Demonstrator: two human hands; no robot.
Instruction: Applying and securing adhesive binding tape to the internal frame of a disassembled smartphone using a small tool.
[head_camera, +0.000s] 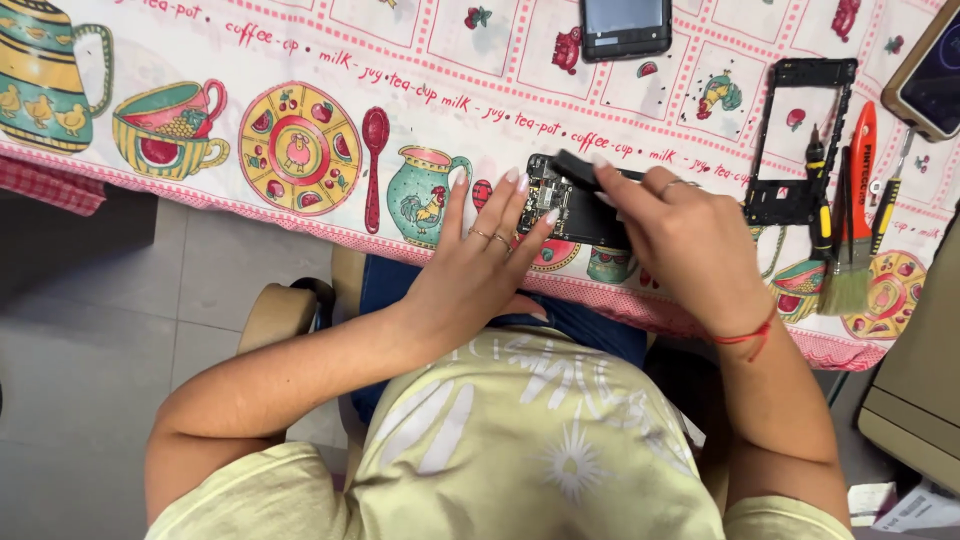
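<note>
Both hands meet over the opened black phone body (572, 205) at the desk (300, 45) edge: left hand (478, 268) fingers spread, steadying it; right hand (690, 240) pinches a small black part (575, 168), perhaps a cover, mostly hidden.

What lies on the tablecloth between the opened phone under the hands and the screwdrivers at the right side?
In the head view, a black phone frame, empty in the middle, lies between the opened phone and the screwdrivers, close beside the screwdrivers.

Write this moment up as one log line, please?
left hand: steadying opened phone | right hand: gripping black part on it | nearby: phone frame, brush
</note>
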